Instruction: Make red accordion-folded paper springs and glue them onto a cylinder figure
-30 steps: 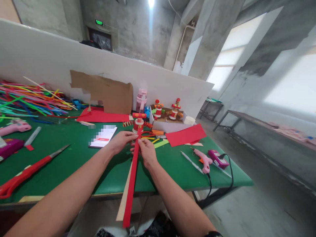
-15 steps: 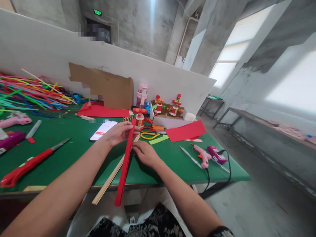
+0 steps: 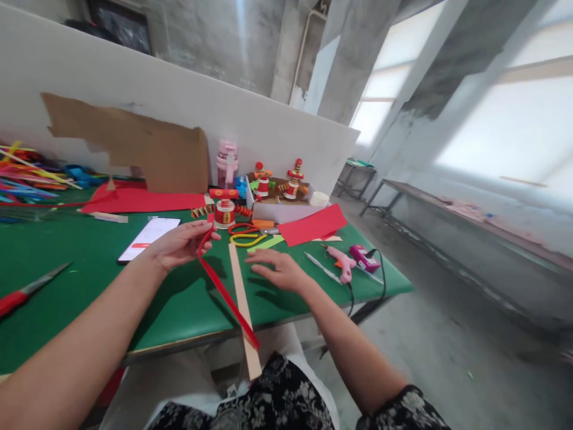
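My left hand (image 3: 179,246) pinches the top end of a long red paper strip (image 3: 226,295), which hangs edge-on and slants down past the front edge of the green table (image 3: 89,280). A tan paper strip (image 3: 242,304) lies flat beneath it and sticks out over the table's edge. My right hand (image 3: 280,269) hovers open, fingers stretched out, just right of the tan strip and holds nothing. A small red paper figure (image 3: 224,210) stands just beyond my hands.
A phone (image 3: 149,231) lies left of my left hand. Scissors with red and yellow handles (image 3: 244,234), red paper sheets (image 3: 313,224), a pink glue gun (image 3: 339,261) and a white box (image 3: 280,210) with two finished figures sit to the right. Red-handled scissors (image 3: 27,286) lie far left.
My right hand has let go of the red strip and spread open. The left hand keeps the strip, now turned edge-on. The tan strip lies straighter. The camera has swung right.
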Demonstrator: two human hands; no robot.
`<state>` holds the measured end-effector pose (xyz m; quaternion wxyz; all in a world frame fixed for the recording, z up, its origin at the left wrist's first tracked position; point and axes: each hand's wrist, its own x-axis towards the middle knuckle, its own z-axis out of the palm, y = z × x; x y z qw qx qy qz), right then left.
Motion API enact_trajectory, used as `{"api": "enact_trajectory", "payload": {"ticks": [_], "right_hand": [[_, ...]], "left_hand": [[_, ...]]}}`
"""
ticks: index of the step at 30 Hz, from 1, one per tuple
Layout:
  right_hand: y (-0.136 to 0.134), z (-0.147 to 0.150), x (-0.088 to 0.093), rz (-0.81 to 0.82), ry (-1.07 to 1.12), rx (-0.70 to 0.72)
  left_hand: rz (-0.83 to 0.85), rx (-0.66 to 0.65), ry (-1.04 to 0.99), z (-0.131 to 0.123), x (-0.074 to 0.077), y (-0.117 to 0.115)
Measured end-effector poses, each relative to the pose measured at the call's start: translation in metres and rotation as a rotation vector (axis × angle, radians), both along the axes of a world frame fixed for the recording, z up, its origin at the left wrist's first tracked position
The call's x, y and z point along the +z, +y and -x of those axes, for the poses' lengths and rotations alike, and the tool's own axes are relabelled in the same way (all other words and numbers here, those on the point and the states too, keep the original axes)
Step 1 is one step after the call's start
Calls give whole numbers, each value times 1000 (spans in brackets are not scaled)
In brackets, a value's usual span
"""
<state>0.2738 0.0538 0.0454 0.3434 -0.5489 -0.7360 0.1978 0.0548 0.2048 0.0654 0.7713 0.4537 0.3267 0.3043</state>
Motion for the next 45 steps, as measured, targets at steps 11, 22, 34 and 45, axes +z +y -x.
{"api": "enact_trajectory", "payload": {"ticks": [11,22,34,45], "right_hand": [[-58,-99,8,283,-722,-721],[-41,-73,11,188,-689,-748],[-5,3,32,324,478,-213],[-15,-25,12,315,139,-373]], "left_hand": [[-13,-243,42,-5,-17,6],[60,48,-105,-18,-17,1],[-44,-79,13,-17,-19,0],[-116,-237,167,-17,-17,-14]]}}
